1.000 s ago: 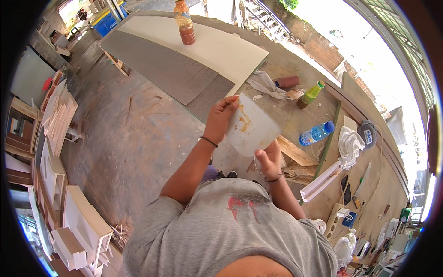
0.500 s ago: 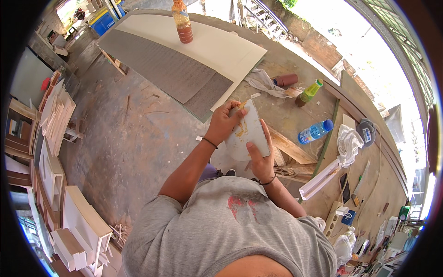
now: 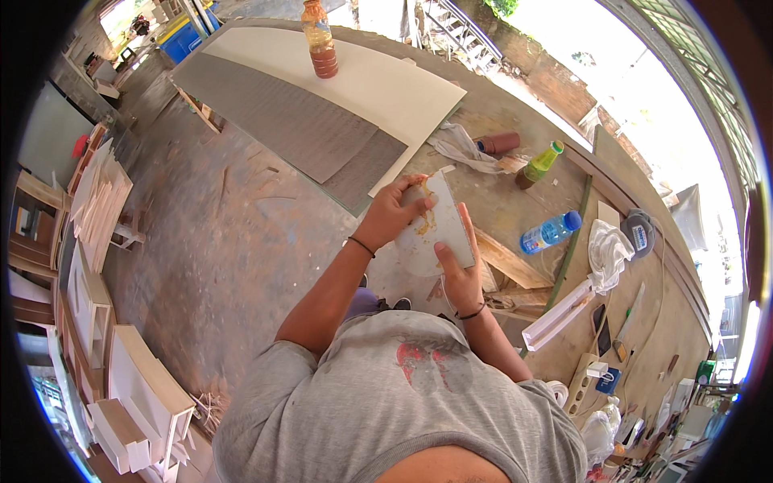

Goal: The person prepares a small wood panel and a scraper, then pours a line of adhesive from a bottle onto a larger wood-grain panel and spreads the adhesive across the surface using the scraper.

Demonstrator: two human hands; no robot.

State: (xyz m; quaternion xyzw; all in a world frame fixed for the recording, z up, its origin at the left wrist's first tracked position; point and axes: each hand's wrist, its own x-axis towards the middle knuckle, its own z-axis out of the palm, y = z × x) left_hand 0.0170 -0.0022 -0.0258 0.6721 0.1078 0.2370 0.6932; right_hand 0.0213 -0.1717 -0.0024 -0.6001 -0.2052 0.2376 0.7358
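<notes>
Right hand (image 3: 460,278) grips a small white panel piece (image 3: 439,229) from below, thumb up on its face, fingers behind it. Left hand (image 3: 396,211) is clenched over the panel's upper left edge, fingers curled onto the face where a smear of yellowish-brown glue (image 3: 425,217) shows; cannot tell whether it pinches a tool or just presses with fingertips. The panel is held up in the air in front of the person's chest, tilted, above the concrete floor (image 3: 209,241), not resting on any surface. Both wrists carry a thin dark band. Person wears a grey t-shirt (image 3: 403,402), seen from above. Past the hands, a big white board (image 3: 378,84) lies flat next to a grey sheet (image 3: 290,129), with a bottle of orange-brown liquid (image 3: 320,40) standing upright on the white board. To the right of the panel: a crumpled rag (image 3: 459,149), a brown cylinder (image 3: 501,143) touching the rag, a green bottle with a yellow cap (image 3: 539,165) tilted, a clear blue-capped water bottle (image 3: 550,233) lying on its side, wood offcuts (image 3: 507,262) just beside the right hand. Far left, stacks of white cabinet parts (image 3: 97,201) and boxes (image 3: 137,386) along the edge.
</notes>
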